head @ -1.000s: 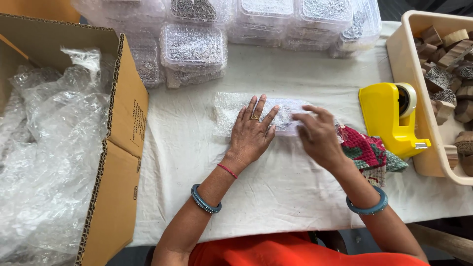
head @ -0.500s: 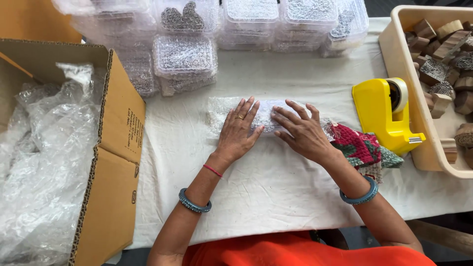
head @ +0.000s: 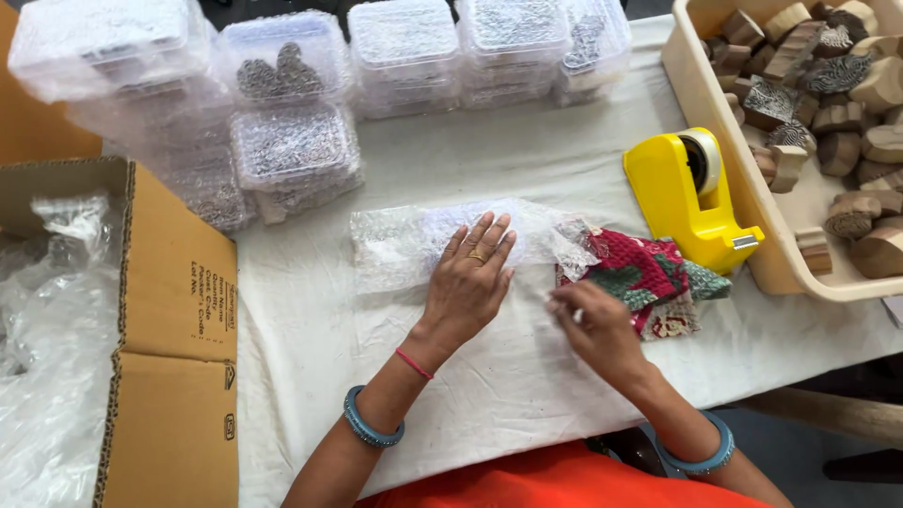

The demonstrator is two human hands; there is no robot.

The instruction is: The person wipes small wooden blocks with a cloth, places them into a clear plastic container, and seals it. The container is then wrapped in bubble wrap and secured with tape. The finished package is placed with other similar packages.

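Cardboard box (head: 179,376) fills your left side, flaps open, with crumpled clear plastic sheeting (head: 47,357) heaped inside it and its near wall touching the table's left edge. The table (head: 527,376), under a white cloth, carries everything else. On your far right a cream plastic tub (head: 724,160) holds a jumble of carved wooden blocks (head: 847,103), and its long wall stands just beside the yellow tape dispenser (head: 682,202). Along the far edge sit stacked clear lidded boxes (head: 292,141) wrapped in bubble wrap, with dark patterned pieces showing through some of them. The bubble-wrap sheet (head: 404,245) lies flat at the middle of the table, pale and see-through, its right end ragged where it meets a red and green patterned cloth (head: 649,277). Your left hand (head: 467,282) presses flat on that sheet, fingers spread and closed on nothing. Your right hand (head: 594,325) hovers just beside the cloth's near edge, fingers loosely curled; you cannot tell from here whether they pinch anything. Bare white cloth stretches between your hands and the near table edge, and between the sheet and the stacked boxes.
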